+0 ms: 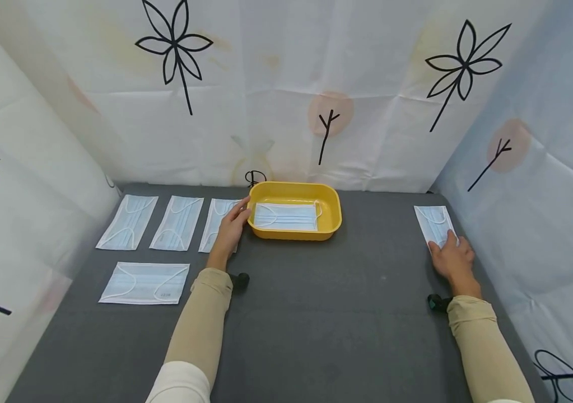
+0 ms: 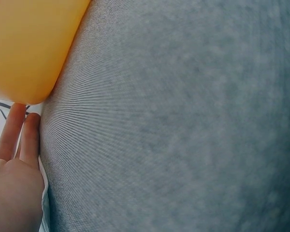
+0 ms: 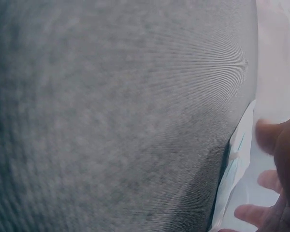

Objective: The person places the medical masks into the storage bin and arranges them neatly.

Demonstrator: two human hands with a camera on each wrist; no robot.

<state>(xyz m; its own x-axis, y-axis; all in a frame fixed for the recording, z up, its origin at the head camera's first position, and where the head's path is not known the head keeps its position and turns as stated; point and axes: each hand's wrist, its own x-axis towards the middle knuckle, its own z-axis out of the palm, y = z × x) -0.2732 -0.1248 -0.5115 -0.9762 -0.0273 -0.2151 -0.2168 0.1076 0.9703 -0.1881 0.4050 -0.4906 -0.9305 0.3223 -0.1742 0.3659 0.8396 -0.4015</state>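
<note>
My left hand [image 1: 229, 229] reaches to the left end of a yellow tray [image 1: 293, 235], its extended fingers touching the rim. A pale blue face mask [image 1: 286, 217] with white ear loops lies inside the tray. In the left wrist view, fingers [image 2: 10, 130] meet the tray's end [image 2: 31, 58]. Under the left forearm, a mask [image 1: 214, 221] is partly hidden. At the table's right side my right hand [image 1: 453, 260] is over the lower part of another face mask [image 1: 432, 217]. The right wrist view shows its spread fingers [image 3: 253, 212] beside that mask [image 3: 236, 164].
Two upright masks [image 1: 127, 223] [image 1: 177, 224] lie in a row at the left of the grey table [image 1: 336, 319], with a sideways mask [image 1: 145, 283] in front of them. White printed cloth [image 1: 276, 84] encloses the back and sides.
</note>
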